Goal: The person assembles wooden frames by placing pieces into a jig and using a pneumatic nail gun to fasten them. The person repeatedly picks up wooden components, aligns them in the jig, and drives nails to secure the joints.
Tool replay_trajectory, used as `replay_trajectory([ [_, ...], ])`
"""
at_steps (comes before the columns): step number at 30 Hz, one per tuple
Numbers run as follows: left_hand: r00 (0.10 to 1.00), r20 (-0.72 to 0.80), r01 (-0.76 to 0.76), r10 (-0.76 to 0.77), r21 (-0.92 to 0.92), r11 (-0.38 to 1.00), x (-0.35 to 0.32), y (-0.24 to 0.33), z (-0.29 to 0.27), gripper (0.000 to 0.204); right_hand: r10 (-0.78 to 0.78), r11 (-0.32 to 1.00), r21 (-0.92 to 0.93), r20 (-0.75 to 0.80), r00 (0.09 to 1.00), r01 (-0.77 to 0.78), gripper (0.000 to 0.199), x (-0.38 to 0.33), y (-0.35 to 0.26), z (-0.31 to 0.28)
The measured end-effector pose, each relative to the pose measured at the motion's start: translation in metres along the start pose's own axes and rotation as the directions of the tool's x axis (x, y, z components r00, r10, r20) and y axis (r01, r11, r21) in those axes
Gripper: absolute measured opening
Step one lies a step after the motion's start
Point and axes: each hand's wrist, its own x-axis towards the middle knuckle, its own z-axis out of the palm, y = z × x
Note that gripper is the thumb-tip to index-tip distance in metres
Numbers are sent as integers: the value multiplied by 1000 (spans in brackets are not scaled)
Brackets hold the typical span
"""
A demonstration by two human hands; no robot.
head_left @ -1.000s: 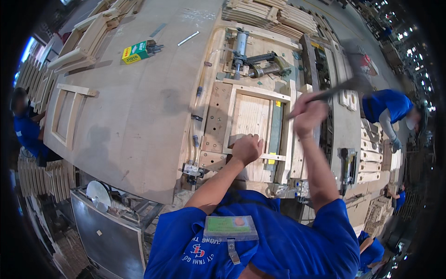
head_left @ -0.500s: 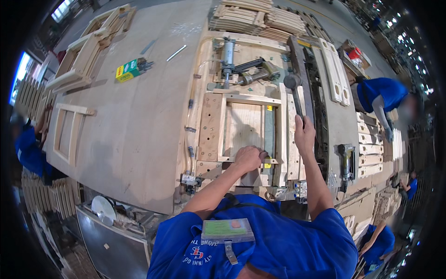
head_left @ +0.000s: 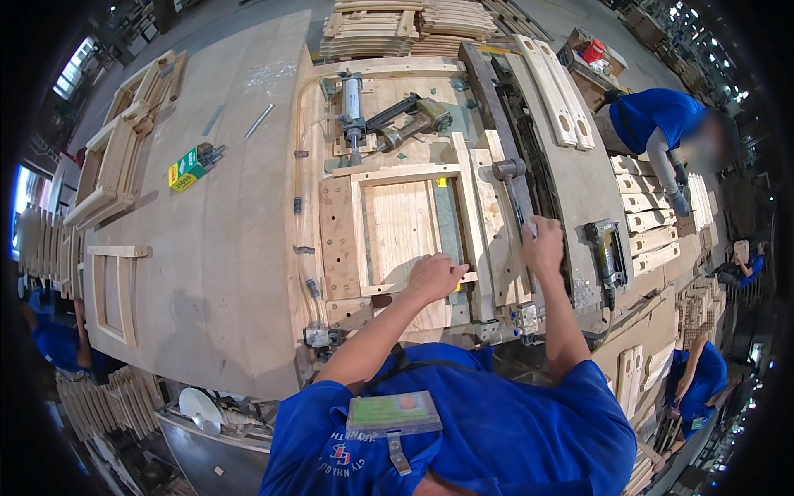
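A pale wooden frame [head_left: 405, 174] lies in the wooden jig [head_left: 337, 240] in front of me. My left hand [head_left: 434, 278] is closed over its near rail, close to the right-hand corner; the fingertips are partly hidden. A longer wooden side piece [head_left: 468, 202] runs along the frame's right side and sticks out past its far rail. My right hand [head_left: 542, 246] grips the end of a hammer [head_left: 509, 170] whose head points away from me, above the boards right of the frame.
Beyond the frame lie an air cylinder [head_left: 352, 107] and a nail gun [head_left: 418, 124]. Another nail gun [head_left: 606, 256] rests at right. A green-and-yellow box [head_left: 188, 169], a metal rod [head_left: 260, 121] and a small frame [head_left: 124, 293] sit at left. A co-worker [head_left: 662, 124] handles slats at right.
The view has shifted, moving the bench leftward in the picture. My right hand has brought the hammer lower and nearer. My left hand stays at the near rail.
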Motion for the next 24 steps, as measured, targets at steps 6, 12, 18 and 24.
replay_trajectory([
  [6,958,-287,-51,22,-94,994,-29,-1,-6,36,217,900,-320,-263,940,-297,66,-5,114,-70],
  [12,842,-499,-310,205,-137,941,-40,29,-3,26,246,933,-247,-90,965,-261,70,21,154,-86],
  [18,945,-230,-301,231,-341,891,-61,46,-1,26,183,968,177,-22,983,-176,37,-5,136,-123],
  [24,953,169,-93,253,-630,771,-55,60,38,34,289,608,547,522,803,-575,26,-77,1,-145],
])
